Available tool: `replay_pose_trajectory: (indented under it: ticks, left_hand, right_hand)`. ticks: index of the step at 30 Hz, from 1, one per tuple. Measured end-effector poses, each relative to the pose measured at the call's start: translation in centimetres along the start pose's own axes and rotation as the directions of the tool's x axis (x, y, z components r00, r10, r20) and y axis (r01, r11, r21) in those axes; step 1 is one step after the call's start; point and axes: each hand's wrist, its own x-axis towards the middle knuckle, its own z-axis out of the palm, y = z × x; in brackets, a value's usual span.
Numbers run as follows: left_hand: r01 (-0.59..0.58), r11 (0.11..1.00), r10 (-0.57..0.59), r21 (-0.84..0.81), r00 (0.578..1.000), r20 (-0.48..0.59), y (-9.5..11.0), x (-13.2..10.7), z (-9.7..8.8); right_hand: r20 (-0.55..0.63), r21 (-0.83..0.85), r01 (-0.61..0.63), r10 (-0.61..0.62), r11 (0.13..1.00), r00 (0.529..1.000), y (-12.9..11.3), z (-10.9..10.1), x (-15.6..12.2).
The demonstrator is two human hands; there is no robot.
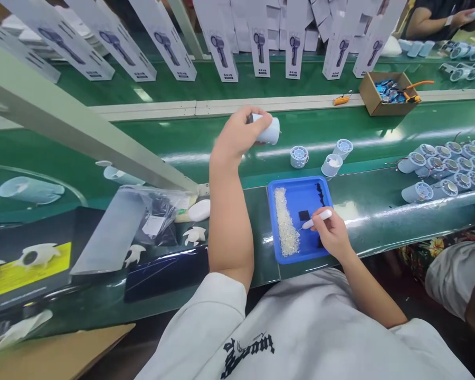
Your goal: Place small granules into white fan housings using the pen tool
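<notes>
My left hand (241,132) is closed around a light-blue cylindrical housing (271,132), held tilted above the green surface beyond the tray. In my right hand (332,235) is a white pen-shaped tool (317,218), gripped between thumb and fingers. Its thin tip points down at a blue tray (273,211), by the edge of a pile of small pale translucent pieces (287,227). A black square (304,215) and a strip of small black pieces (320,194) also lie in the tray. Past the tray stand similar housings, one (299,157) with a vented end showing.
Rows of housings (451,163) fill the right side. A cardboard box (380,103) of small blue packets stands at the back, near an orange-handled tool (341,100). Tall printed boxes (224,58) line the far shelf. A slanted metal post (103,126) crosses the left.
</notes>
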Motion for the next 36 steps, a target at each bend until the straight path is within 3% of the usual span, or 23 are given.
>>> replay_pose_trajectory:
  ticks: [5, 8, 14, 16, 19, 22, 28, 36]
  left_hand:
    - [-0.031, 0.980, 0.034, -0.194, 0.999, 0.010, 1.0, -0.5, 0.2]
    - [-0.026, 0.973, 0.021, -0.230, 1.000, -0.020, 1.3, -0.5, 0.3]
    - [-0.008, 0.888, -0.021, -0.460, 0.998, -0.057, 1.1, 0.0, 0.5]
    - [-0.023, 0.840, -0.019, -0.542, 0.997, -0.071, 1.1, 0.0, 0.7]
    - [-0.030, 0.789, -0.016, -0.613, 0.997, -0.070, 1.2, -0.1, 1.2]
    - [-0.018, 0.777, -0.037, -0.629, 0.997, -0.074, 1.6, -0.2, 1.7]
    - [-0.001, 0.793, -0.066, -0.610, 0.994, -0.087, 2.2, -0.5, 2.0]
    - [-0.010, 0.778, -0.055, -0.629, 0.995, -0.084, 2.1, -0.3, 2.0]
  right_hand:
    - [0.032, 0.002, 0.011, -0.011, 1.000, 0.999, 0.0, -0.1, 0.1]
    - [0.048, -0.053, 0.042, -0.040, 0.998, 0.998, 0.1, 0.0, 0.0]
    - [0.142, -0.283, 0.277, -0.246, 0.918, 0.959, -0.1, -0.6, 0.1]
    - [0.059, -0.342, 0.293, -0.290, 0.893, 0.955, 0.1, -1.2, 0.5]
    - [-0.174, -0.389, 0.277, -0.365, 0.879, 0.915, 0.7, -2.2, 1.0]
    - [-0.261, -0.381, 0.261, -0.374, 0.887, 0.890, 1.3, -2.7, 1.0]
    - [-0.149, -0.325, 0.329, -0.392, 0.887, 0.908, 1.7, -2.4, 0.7]
    - [-0.067, -0.394, 0.379, -0.438, 0.837, 0.897, 1.4, -2.4, 1.0]
